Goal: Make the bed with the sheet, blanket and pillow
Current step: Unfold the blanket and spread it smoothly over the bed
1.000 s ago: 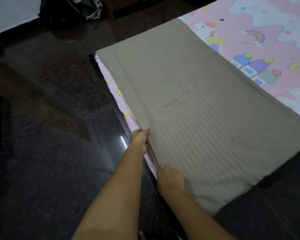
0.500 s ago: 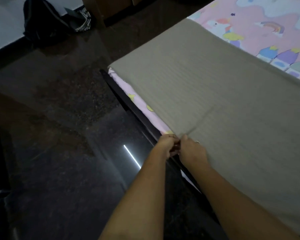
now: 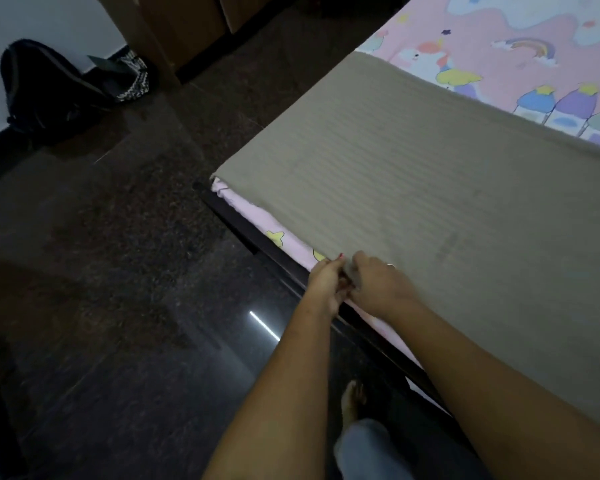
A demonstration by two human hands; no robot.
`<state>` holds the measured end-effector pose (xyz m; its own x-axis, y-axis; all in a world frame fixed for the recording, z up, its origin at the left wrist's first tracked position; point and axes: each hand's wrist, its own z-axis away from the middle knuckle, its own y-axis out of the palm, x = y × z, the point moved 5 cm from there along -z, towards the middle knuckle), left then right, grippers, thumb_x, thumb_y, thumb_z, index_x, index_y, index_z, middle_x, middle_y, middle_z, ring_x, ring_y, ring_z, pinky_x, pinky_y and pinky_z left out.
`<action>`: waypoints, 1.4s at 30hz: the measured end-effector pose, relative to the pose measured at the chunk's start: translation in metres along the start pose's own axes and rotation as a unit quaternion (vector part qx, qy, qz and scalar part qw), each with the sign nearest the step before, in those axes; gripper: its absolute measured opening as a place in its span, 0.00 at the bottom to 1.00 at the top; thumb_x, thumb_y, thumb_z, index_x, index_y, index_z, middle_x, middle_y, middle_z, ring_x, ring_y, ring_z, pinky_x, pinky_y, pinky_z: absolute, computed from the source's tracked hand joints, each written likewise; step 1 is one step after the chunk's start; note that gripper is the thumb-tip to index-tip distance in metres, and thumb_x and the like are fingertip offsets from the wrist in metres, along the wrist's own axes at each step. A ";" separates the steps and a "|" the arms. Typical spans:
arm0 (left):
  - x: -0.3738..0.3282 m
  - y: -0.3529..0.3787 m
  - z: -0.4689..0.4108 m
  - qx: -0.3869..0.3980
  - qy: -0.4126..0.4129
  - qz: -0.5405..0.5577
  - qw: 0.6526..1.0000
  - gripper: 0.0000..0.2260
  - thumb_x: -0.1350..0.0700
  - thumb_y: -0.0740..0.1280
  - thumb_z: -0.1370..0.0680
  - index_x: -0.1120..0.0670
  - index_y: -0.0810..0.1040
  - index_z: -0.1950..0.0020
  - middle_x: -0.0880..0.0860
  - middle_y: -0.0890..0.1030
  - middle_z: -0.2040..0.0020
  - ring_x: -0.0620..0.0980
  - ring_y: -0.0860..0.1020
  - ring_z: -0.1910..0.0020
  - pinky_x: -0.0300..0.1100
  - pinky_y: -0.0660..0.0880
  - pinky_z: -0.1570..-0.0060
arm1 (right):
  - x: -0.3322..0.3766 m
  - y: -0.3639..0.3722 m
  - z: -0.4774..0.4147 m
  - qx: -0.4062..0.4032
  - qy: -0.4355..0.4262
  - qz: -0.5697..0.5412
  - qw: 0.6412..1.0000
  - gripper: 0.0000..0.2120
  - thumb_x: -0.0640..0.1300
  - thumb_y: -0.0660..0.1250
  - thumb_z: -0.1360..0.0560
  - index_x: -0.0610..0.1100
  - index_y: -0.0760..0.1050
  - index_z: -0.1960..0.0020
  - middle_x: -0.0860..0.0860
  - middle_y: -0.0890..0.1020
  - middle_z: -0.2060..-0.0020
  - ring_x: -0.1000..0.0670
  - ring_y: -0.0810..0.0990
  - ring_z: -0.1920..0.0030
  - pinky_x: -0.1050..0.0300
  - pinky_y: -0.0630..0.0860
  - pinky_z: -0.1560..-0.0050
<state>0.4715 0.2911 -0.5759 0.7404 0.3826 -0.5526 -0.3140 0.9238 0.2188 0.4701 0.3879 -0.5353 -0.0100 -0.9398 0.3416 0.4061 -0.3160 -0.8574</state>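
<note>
Left hand (image 3: 326, 282) and right hand (image 3: 378, 287), knuckles touching, both pinch the near edge of the taupe blanket (image 3: 430, 209) at the mattress side. The blanket lies flat over the near part of the printed pink sheet (image 3: 492, 57); no pillow is in view. Risk: an uneven tug would likely skew the blanket or drag the sheet's side strip loose. The dark bed rail (image 3: 243, 233) just below crowds the fingers. A backpack (image 3: 45, 88) sits well apart on the floor (image 3: 118, 271).
</note>
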 end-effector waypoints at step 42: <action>-0.272 -0.189 -0.192 -0.176 0.114 0.048 0.977 0.18 0.63 0.68 0.25 0.62 0.74 0.35 0.60 0.78 0.38 0.58 0.78 0.44 0.52 0.77 0.45 | 0.198 0.007 -0.190 0.047 -0.044 -0.022 0.998 0.15 0.41 0.62 0.25 0.42 0.64 0.40 0.41 0.77 0.44 0.39 0.78 0.45 0.53 0.69 0.55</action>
<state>0.2150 0.0102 -0.6214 0.5592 0.4175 -0.7162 -0.5901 0.8072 0.0098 0.2973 0.1745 -0.5470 0.0480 -0.9089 0.4142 0.4909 -0.3397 -0.8023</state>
